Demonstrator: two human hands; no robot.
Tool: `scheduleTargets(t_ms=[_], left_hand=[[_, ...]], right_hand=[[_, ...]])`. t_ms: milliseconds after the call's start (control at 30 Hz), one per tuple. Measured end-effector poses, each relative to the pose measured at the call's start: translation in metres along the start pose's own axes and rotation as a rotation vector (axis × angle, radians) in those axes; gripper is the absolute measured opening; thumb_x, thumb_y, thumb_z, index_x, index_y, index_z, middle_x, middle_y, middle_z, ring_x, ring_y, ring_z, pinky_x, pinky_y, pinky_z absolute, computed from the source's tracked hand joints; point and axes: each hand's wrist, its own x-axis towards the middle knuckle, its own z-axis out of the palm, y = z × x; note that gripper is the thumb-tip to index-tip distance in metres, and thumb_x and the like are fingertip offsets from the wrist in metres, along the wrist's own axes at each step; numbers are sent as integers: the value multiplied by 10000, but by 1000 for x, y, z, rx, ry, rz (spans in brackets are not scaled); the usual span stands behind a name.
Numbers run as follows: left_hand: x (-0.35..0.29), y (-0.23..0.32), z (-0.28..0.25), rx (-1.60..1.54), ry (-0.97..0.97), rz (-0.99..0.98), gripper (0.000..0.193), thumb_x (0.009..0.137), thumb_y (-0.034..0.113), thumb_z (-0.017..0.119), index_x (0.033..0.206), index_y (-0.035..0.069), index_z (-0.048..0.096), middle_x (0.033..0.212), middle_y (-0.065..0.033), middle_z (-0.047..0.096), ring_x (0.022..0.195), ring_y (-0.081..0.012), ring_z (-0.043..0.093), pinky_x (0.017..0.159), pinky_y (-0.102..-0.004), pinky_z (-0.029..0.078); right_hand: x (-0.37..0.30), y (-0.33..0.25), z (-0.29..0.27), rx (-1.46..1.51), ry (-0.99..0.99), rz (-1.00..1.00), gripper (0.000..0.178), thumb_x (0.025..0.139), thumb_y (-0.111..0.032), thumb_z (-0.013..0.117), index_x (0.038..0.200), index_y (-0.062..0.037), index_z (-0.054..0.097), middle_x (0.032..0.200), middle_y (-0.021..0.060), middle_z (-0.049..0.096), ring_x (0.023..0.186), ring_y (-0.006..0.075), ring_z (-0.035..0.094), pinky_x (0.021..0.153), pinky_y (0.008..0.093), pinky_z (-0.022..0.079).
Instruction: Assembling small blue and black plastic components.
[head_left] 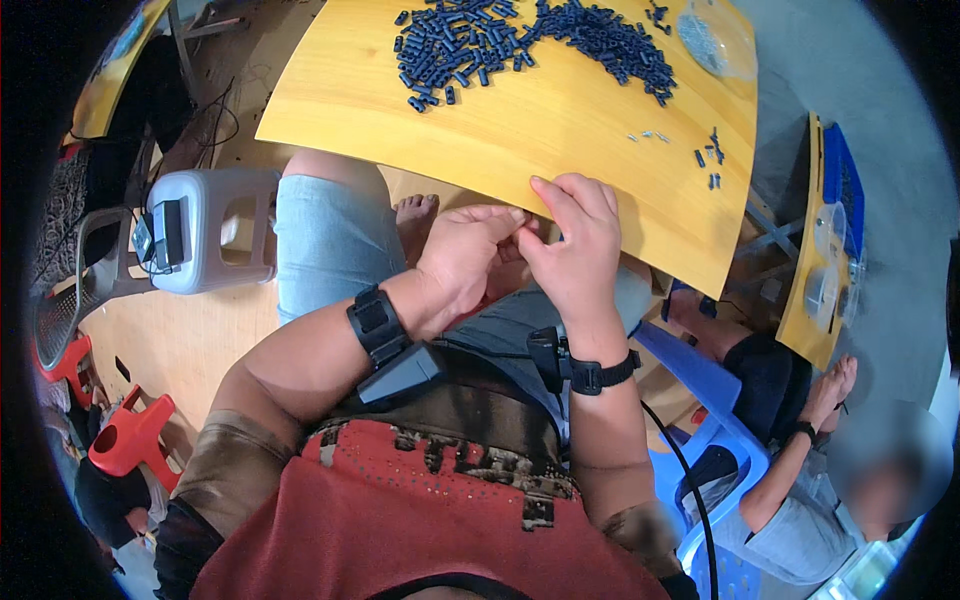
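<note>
My left hand (462,258) and my right hand (578,245) meet just off the near edge of the yellow table (350,110). The left thumb and forefinger are pinched together, close against the right thumb. Whatever sits between the fingertips is too small or hidden to make out. On the right hand, the forefinger reaches up by the table edge while the thumb presses toward the left fingertips. Farther back lie two heaps of small black tubular parts, a left heap (450,45) and a right heap (612,45). Several tiny silvery pieces (648,135) lie nearer, beside a few loose black parts (711,155).
A clear plastic container (705,42) of small metal pieces sits at the table's far right. A grey stool (205,230) stands left, a red stool (130,435) beyond. Another person (790,510) sits at right, near a blue chair (715,440) and another yellow table (808,290).
</note>
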Motion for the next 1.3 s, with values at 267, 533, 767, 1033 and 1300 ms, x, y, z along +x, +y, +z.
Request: scheduleTargets(t_ms=[267, 533, 767, 1033, 1300], left_hand=[[-8, 3, -12, 148, -194, -100, 164, 920, 165, 505, 917, 35, 605, 839, -35, 614, 743, -125, 582, 690, -244, 476], [-21, -15, -11, 420, -279, -342, 287, 908, 239, 536, 1030, -16, 582, 965, -92, 641, 820, -146, 618, 720, -240, 501], [-20, -25, -3, 443, -270, -344, 245, 910, 188, 518, 1024, -19, 582, 929, -83, 646, 792, -140, 615, 705, -234, 499], [-15, -22, -4, 415, -189, -323, 232, 889, 163, 545, 1026, -21, 584, 910, -76, 640, 786, -133, 604, 700, -225, 488], [-2, -24, -3, 332, -191, -351, 193, 906, 128, 512, 983, -30, 591, 900, -90, 643, 762, -147, 609, 693, -247, 498]], right_hand=[[-25, -10, -9, 111, 14, 45, 213, 597, -51, 657, 808, -26, 645, 788, 88, 570, 782, 289, 533, 711, 381, 458], [-104, 45, -59, 467, 92, 622, 277, 665, -72, 763, 903, 10, 648, 714, 47, 623, 622, 93, 574, 592, 208, 469], [-153, 127, -84, 520, 524, 1006, 355, 743, -108, 728, 1040, 25, 587, 758, 13, 596, 650, 70, 521, 580, 216, 430], [-172, 156, -52, 689, 601, 1175, 195, 803, -51, 645, 989, -8, 607, 777, 35, 604, 640, 87, 541, 557, 196, 438], [-204, 143, -64, 364, 535, 1004, 147, 802, -37, 630, 940, 10, 653, 828, 46, 631, 702, 103, 562, 637, 220, 449]])
